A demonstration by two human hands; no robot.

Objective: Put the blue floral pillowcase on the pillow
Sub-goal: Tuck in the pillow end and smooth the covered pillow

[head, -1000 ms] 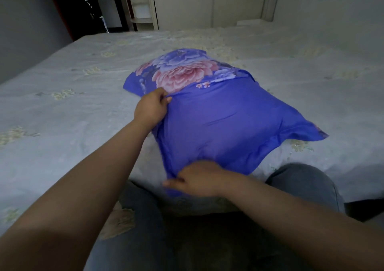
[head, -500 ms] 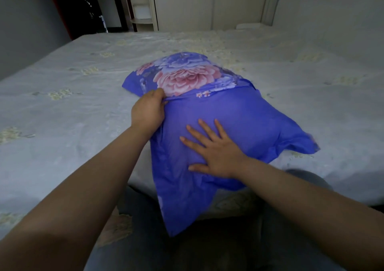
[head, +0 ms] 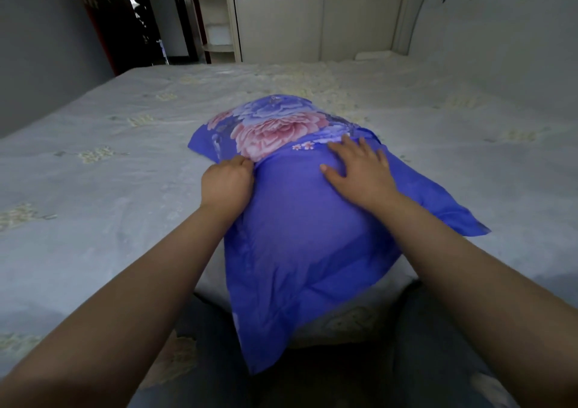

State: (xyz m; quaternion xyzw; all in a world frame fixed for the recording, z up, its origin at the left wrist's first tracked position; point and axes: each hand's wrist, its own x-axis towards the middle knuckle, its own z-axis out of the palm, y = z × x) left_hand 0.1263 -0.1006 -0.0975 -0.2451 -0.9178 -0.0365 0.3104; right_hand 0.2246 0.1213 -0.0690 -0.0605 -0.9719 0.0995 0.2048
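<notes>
Although the bed [head: 93,188] with its pale patterned sheet takes up most of the view, the work sits at its near edge, where the blue floral pillowcase [head: 300,238] lies bulging and full across the mattress, its near corner hanging off the edge toward the person's knees. Judging by that rounded bulk, the pillow is already inside: none of its own surface shows anywhere, so the main part of the task looks done. What seems left is the closing and tidying. Across the far part of the case a plain blue layer overlaps the printed flower panel [head: 275,132], and that seam looks like the envelope flap that hides the opening, though from this angle I cannot tell whether the pillow's end is fully tucked beneath it. The flat borders at the right and near corners lie slack and a little rumpled, so some smoothing probably remains. The right hand [head: 356,170] lies flat on the blue layer just short of the seam, fingers spread and straight, pressing the fabric down and holding nothing. The left hand [head: 226,182] is at the left end of the same seam, fingers curled tight and pinching the edge of the blue fabric where it meets the flowers.
</notes>
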